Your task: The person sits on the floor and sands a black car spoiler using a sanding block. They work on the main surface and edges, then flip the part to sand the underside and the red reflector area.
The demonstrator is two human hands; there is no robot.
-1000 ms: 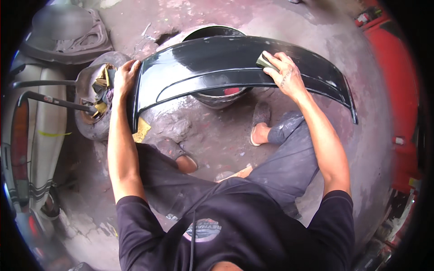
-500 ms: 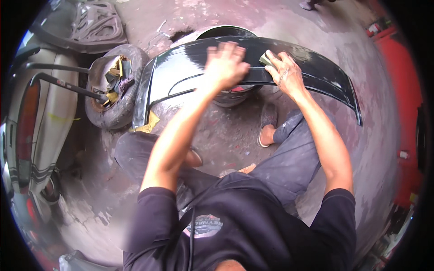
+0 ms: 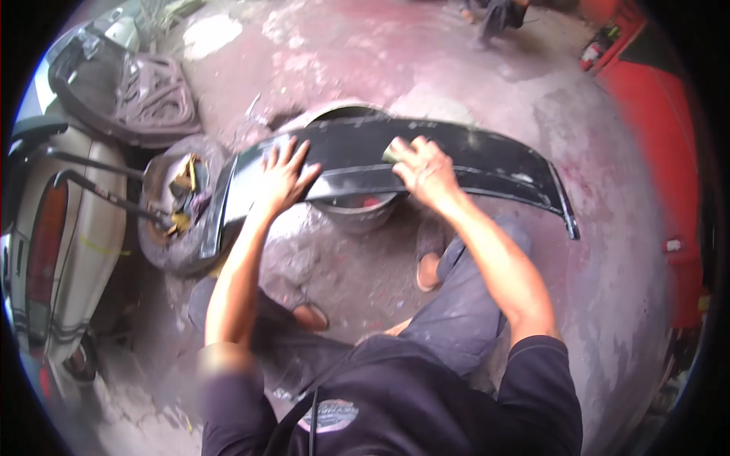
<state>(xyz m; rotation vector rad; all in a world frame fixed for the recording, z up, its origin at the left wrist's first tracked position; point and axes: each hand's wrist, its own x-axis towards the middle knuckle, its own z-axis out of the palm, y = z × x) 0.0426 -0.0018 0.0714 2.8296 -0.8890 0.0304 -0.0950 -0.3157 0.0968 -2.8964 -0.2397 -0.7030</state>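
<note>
A long curved black panel [image 3: 494,152], shaped like a car spoiler, lies across a metal tub [image 3: 350,220] in front of me, its left end by a tire [image 3: 160,247]. My left hand [image 3: 285,175] rests on the left part of the panel's top, fingers spread. My right hand [image 3: 426,173] presses a small greenish pad [image 3: 391,152] on the middle of the panel, fingers bent over it. Pale scuffs show on the glossy surface. Some wrappers or scraps [image 3: 182,178] sit inside the tire.
A beige car part with a tail light [image 3: 49,239] and black bars [image 3: 76,159] stand at left, a bare inner body panel [image 3: 141,99] behind. A red car [image 3: 654,152] is at right. Another person's legs [image 3: 494,23] are at the top.
My left hand has left the panel's left end edge and moved right onto its top. My right hand and pad have moved leftward. The view has shifted, bringing more of the other person into sight.
</note>
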